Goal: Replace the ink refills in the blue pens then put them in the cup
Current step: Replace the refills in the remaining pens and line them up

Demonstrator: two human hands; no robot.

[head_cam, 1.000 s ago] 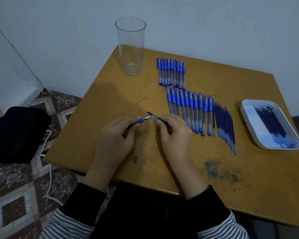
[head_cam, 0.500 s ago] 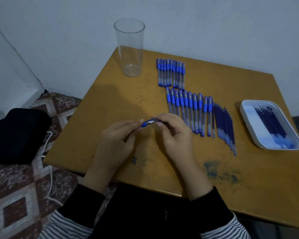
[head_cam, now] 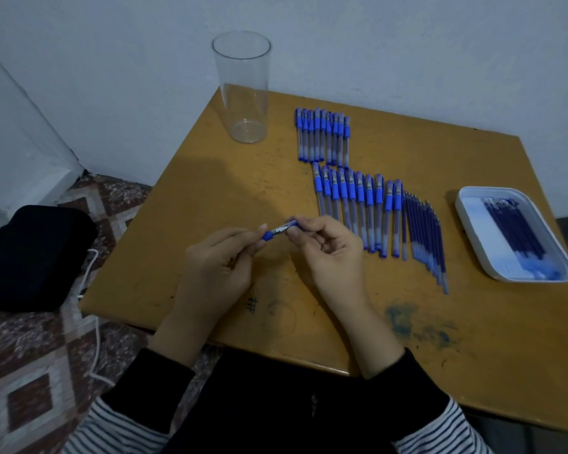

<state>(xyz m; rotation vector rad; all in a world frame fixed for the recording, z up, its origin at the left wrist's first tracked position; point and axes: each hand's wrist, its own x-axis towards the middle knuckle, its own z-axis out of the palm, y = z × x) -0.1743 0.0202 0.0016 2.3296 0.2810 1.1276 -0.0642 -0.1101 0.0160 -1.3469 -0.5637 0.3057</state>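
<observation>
1. a black bag [head_cam: 30,257] lies on the patterned floor [head_cam: 30,371] off the table's left edge, with a white cable [head_cam: 94,322] running beside it
2. the wooden table [head_cam: 210,178] carries everything else; a clear cup [head_cam: 243,93] stands upright at its back left corner, with nothing inside
3. the left hand [head_cam: 210,270] sits over the table's front left part, fingers curled, thumb and forefinger pinching the blue grip end of a single pen [head_cam: 279,230]
4. that pen lies nearly level between the two hands, in front of the cup and well apart from it
5. the right hand [head_cam: 328,253] pinches the pen's other end with thumb and fingertips, the other fingers loosely bent
6. a back row of pens [head_cam: 322,139] lies side by side near the back edge, right of the cup
7. a front row of pens [head_cam: 358,211] lies just in front of it, reaching the right hand's knuckles
8. loose refills [head_cam: 423,237] lie in a tight row just beside the front row's right end
9. a blue ink stain [head_cam: 404,322] marks the wood near the front edge
10. a white tray [head_cam: 476,237] at the right edge holds more dark refills [head_cam: 515,231]
</observation>
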